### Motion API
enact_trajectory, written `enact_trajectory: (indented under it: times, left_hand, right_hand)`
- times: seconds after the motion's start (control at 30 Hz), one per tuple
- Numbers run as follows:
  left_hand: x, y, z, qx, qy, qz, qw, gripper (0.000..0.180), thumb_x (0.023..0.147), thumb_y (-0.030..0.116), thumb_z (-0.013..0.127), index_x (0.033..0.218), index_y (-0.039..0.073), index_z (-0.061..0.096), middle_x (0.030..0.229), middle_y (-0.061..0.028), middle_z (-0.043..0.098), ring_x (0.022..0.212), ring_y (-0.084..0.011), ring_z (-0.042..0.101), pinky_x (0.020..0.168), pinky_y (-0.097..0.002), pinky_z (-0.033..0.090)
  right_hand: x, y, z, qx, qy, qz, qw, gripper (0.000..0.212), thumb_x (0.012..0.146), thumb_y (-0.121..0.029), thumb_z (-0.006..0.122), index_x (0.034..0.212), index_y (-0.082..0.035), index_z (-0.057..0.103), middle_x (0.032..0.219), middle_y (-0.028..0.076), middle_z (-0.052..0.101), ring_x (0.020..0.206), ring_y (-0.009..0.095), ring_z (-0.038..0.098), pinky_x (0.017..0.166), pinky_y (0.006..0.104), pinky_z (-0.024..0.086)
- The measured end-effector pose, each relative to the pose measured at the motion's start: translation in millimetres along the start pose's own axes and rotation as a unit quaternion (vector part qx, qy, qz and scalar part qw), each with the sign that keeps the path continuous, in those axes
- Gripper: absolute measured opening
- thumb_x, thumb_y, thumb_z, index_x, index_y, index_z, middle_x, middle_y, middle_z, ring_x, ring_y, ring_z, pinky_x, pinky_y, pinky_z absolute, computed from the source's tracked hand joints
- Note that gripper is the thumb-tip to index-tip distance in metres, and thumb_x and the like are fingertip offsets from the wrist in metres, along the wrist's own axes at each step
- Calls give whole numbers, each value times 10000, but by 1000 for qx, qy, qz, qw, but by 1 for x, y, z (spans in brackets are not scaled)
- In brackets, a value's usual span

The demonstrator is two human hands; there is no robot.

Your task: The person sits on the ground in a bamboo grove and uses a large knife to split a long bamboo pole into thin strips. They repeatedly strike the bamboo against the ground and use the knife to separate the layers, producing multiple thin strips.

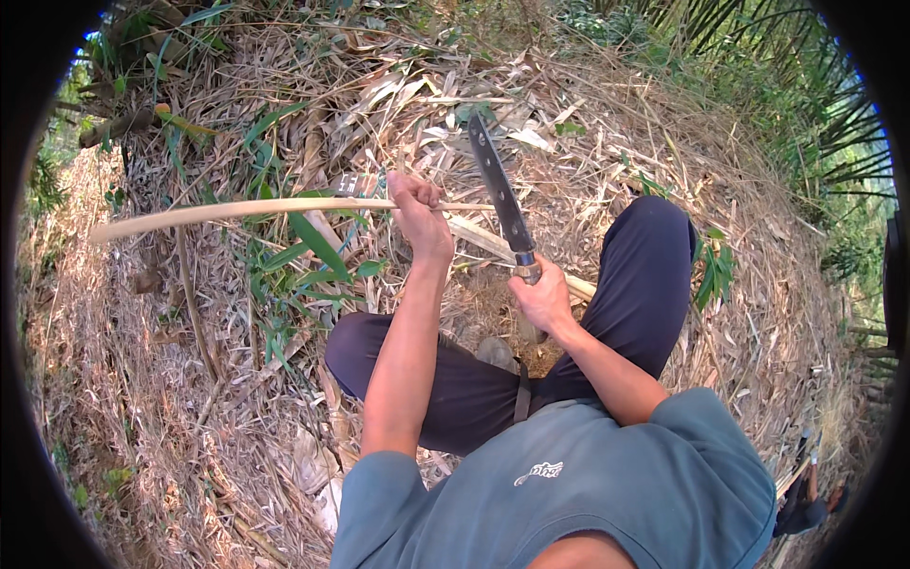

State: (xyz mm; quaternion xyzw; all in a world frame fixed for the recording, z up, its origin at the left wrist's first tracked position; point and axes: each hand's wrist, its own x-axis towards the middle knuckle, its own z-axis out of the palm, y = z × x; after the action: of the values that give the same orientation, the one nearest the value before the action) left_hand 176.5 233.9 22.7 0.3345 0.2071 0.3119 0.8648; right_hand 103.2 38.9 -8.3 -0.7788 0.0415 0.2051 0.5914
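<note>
My left hand (420, 216) is closed around a long, pale strip of split bamboo (256, 208), which reaches far out to the left and bends slightly down at its end. The strip's short, thin end sticks out to the right of my fist, close to the blade. In my right hand (547, 296) is the handle of a large knife (500, 185), its dark blade pierced with several round holes and pointing up and away from me. The blade's edge lies at or near the strip's tip; whether they touch I cannot tell.
I sit with knees bent out on ground covered in dry leaves and bamboo litter (569, 142). Another pale bamboo piece (483, 237) lies beyond my lap. Green leafy shoots (318, 248) grow at the left. Tools with wooden handles (812, 479) lie at the lower right.
</note>
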Motion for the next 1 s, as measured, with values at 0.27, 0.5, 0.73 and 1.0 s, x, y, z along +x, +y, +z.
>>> enact_trajectory:
  times: [0.27,0.5,0.73,1.0]
  left_hand:
    - [8,-20,-4,38,93,132,986,614,995,603,549,637,145,354,600,6,364,604,-131,372,651,-320,392]
    - [15,-32,-13,49,-78,66,994,655,1029,569,447,553,162,257,498,30,223,468,-123,211,551,-316,341]
    - [20,-24,-16,104,-191,-48,975,585,1059,326,518,559,180,251,505,49,174,451,-112,171,490,-329,267]
    - [23,-20,-21,119,-234,-70,962,582,1060,198,497,532,169,254,490,47,185,444,-113,148,475,-338,206]
  right_hand:
    - [9,11,-2,-34,-8,22,999,255,797,-184,681,973,-3,647,626,7,571,548,101,507,520,313,419]
    - [11,11,-6,-49,-6,-18,999,285,797,-183,672,1004,11,648,641,30,588,557,127,540,536,329,438]
    - [23,0,0,-3,-6,-32,999,246,794,-168,665,962,9,634,632,15,551,537,131,501,520,330,416]
    - [38,-15,16,-11,9,-17,1000,190,792,-184,680,818,-29,574,615,15,553,547,131,512,523,342,419]
